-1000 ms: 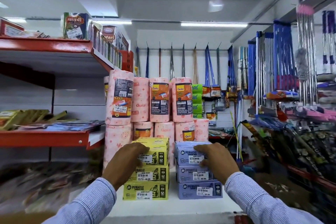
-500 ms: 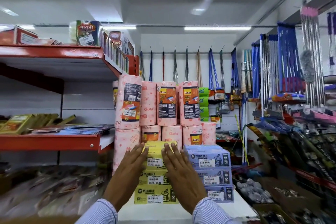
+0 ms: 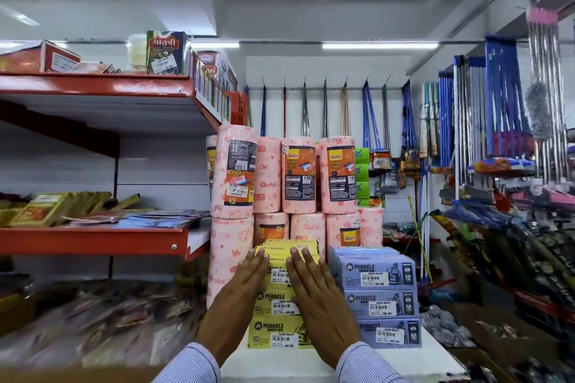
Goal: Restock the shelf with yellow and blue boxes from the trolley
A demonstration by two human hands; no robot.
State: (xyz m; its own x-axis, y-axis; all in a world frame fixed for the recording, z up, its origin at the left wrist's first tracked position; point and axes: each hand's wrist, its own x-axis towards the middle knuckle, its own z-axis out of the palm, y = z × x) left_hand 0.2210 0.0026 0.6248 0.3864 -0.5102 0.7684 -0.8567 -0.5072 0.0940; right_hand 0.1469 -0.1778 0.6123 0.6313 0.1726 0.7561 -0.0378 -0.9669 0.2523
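A stack of yellow Miracle boxes (image 3: pixel 277 331) stands on a white surface (image 3: pixel 311 364) low in the centre. To its right, touching it, stands a stack of three blue Miracle boxes (image 3: pixel 378 295). My left hand (image 3: pixel 239 292) lies flat with fingers straight against the left front of the yellow stack, fingertips at the top box. My right hand (image 3: pixel 314 295) lies flat against the right front of the same stack, fingers apart. Neither hand curls around a box.
Pink Gala kitchen towel rolls (image 3: pixel 298 177) are stacked just behind the boxes. Red shelves (image 3: pixel 93 241) with packets run along the left. Mops and brooms (image 3: pixel 497 121) hang on the right and back walls, with cluttered goods below them.
A second ago my left hand was on the yellow stack and my right on the blue stack. My right hand has shifted left, and both palms now press the yellow stack's front.
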